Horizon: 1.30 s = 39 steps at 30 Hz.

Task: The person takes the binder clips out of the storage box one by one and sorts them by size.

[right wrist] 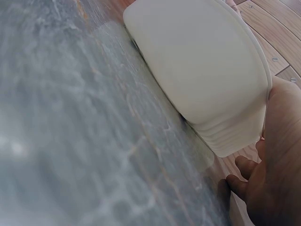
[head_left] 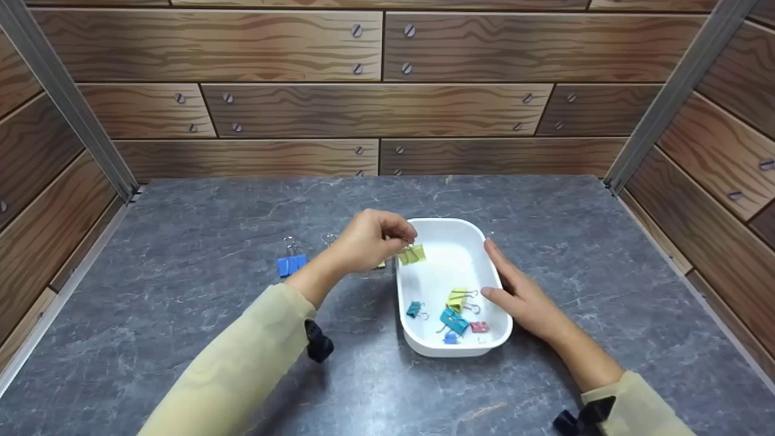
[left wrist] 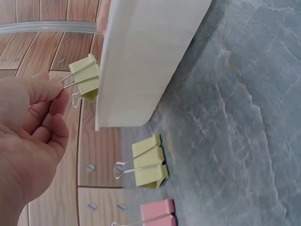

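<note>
My left hand [head_left: 370, 239] pinches the wire handles of a yellow-green binder clip [head_left: 412, 254] and holds it over the left rim of a white tray [head_left: 448, 227]. In the left wrist view the same clip [left wrist: 85, 78] hangs from my fingers [left wrist: 44, 92] beside the tray's outer wall [left wrist: 141, 56]. My right hand [head_left: 519, 289] lies flat with straight fingers against the tray's right side, also seen as my palm [right wrist: 277, 160] touching the tray wall [right wrist: 207, 70]. Several coloured clips [head_left: 455, 312] lie in the tray.
A blue clip [head_left: 291, 263] lies on the grey marble tabletop [head_left: 212, 242] left of my left hand. A yellow clip [left wrist: 149, 162] and a pink clip [left wrist: 157, 213] lie on the table beside the tray. Wood-patterned walls enclose the table on three sides.
</note>
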Available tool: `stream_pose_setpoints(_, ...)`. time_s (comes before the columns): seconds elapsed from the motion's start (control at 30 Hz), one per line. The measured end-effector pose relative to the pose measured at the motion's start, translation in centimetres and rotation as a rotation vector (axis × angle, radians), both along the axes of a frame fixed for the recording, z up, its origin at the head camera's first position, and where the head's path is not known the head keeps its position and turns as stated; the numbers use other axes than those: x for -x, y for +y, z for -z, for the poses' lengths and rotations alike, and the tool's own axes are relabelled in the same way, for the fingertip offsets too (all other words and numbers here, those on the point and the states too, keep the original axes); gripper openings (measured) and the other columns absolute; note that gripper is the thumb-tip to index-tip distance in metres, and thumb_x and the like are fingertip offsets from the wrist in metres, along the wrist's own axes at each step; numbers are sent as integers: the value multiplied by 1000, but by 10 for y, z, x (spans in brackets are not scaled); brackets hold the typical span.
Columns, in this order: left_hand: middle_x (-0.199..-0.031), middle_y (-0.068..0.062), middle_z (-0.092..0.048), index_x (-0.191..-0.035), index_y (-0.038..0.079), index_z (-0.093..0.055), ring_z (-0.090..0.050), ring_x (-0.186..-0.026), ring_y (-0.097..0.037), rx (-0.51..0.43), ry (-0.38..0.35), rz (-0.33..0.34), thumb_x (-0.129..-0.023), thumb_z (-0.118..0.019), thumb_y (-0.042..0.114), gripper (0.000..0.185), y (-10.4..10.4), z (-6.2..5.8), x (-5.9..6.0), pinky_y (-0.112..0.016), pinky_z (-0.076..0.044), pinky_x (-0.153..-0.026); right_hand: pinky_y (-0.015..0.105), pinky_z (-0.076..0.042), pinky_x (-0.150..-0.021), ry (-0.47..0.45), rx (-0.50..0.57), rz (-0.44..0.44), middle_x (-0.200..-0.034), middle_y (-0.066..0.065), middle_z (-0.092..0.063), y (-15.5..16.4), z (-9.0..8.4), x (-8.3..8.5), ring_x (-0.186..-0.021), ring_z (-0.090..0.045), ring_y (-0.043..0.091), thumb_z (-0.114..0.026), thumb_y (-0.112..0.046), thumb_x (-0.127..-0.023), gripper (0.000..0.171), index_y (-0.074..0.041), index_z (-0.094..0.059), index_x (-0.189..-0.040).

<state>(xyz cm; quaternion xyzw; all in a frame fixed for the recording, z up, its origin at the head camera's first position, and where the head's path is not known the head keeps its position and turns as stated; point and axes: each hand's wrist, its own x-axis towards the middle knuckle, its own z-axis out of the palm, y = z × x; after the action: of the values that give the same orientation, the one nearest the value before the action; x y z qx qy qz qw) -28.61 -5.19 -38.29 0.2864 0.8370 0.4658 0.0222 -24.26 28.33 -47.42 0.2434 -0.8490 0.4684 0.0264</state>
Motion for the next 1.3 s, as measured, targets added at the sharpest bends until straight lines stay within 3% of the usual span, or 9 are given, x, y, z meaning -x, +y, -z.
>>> stream_pose_setpoints(0.4, -101, -9, -78, -108, 3, -80, -68, -85, -14, -80, -31, -56, -97, -66, -4, 19, -28, -15, 1, -28, -56, -75, 10, -15, -119, 14, 3, -2, -175, 13, -17, 0, 0, 0, -159, -15, 34, -69, -15, -102, 79, -9, -26, -168)
stream_pose_setpoints(0.7, -103, -11, -78, -109, 4, -80, -71, -89, -17, -57, -38, -84, -98, -68, -3, 18, -44, -18, 0, -31, -59, -80, 9, -17, -118, -4, 16, -1, -176, 11, -16, 0, -1, 0, -159, -15, 34, -68, -16, -103, 79, -12, -25, -169)
stream_pose_setpoints(1.3, -98, -11, -78, -107, 0, -79, -69, -85, -14, -7, -60, -102, -96, -66, -6, 18, -62, 6, -1, -29, -58, -77, 10, -14, -119, -14, -28, 2, -176, 9, -15, 2, 0, 1, -159, -14, 31, -68, -21, -104, 81, -14, -22, -170)
